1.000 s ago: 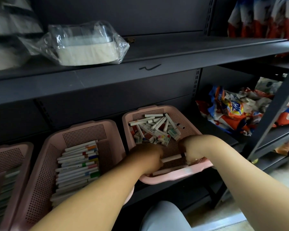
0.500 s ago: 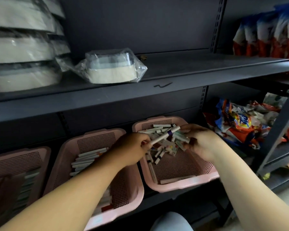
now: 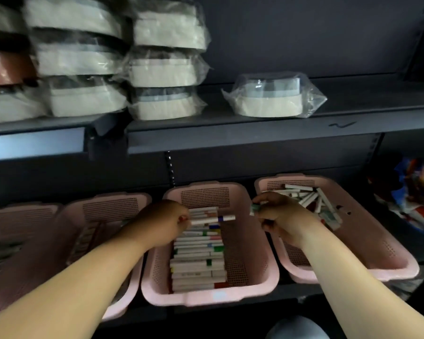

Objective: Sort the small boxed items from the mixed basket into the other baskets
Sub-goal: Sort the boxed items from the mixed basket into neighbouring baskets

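- A dark metal shelf [image 3: 255, 133] is loaded with pink perforated plastic baskets.
- The mixed basket [image 3: 367, 243] (far right) is heaped with small boxes.
- Neat rows are kept in the middle basket [image 3: 245, 267].
- A slim white box with a blue band [image 3: 216, 219] is pinched by the left hand [image 3: 164, 225] over those rows.
- A green-ended box [image 3: 255, 208] is gripped by the right hand [image 3: 283, 217].

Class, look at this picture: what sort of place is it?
Probably a shop or stockroom: dark metal shelving, stacked plastic-wrapped goods, and pink baskets of small boxes being sorted.
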Available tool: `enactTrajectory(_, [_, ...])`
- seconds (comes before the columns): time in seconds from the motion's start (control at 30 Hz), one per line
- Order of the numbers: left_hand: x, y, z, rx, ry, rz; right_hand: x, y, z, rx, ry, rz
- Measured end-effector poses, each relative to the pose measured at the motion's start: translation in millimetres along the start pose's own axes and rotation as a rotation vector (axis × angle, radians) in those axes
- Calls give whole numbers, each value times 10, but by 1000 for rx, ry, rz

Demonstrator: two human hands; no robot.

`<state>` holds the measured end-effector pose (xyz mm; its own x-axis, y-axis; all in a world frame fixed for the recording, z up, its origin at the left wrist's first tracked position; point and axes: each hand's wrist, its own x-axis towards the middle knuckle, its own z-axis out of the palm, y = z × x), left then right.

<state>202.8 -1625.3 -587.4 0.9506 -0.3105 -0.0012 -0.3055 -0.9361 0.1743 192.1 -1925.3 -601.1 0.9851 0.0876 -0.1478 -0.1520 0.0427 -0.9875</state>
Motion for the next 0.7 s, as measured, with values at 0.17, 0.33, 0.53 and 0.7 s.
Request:
enactTrajectory(0.17, [-156, -150, 28, 161, -7, 27, 61, 32, 271, -125, -21, -37])
enactTrajectory(0.33, [-189, -148, 111, 234, -35, 68, 74, 46, 415, -157, -38, -34])
enactTrajectory(0.53, [-207, -215, 76, -103, 20, 35, 56, 41, 506, -177, -90, 2])
enactTrajectory(0.7, [-242, -163, 36, -529, 87, 16, 30, 20, 738, -85, -117, 26])
